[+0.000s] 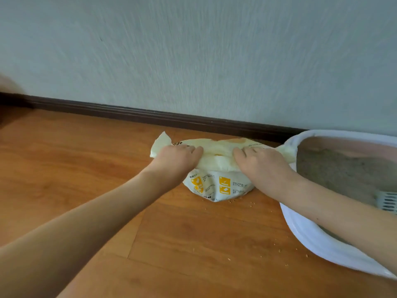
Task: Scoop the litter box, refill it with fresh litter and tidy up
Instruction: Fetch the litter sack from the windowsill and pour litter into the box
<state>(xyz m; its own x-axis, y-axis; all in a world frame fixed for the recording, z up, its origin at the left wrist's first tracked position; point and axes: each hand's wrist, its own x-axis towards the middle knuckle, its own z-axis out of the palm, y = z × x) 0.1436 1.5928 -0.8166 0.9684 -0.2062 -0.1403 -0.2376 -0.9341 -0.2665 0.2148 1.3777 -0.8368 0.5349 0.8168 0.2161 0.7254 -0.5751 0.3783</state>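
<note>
Gripping the folded top of the litter bag (217,168) are the left hand (178,157) and right hand (261,163), beside the litter box (305,229).

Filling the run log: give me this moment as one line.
Left hand: grips litter bag top | right hand: same | litter box: filled, scoop inside | floor: spilled grains

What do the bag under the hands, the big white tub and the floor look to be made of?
Litter bag: probably thin printed plastic film; it creases softly and is slightly glossy. Litter box: looks like moulded white plastic, with a smooth, seamless curved wall. Floor: wood or wood-look laminate, with grain, plank seams and a satin sheen.
</note>
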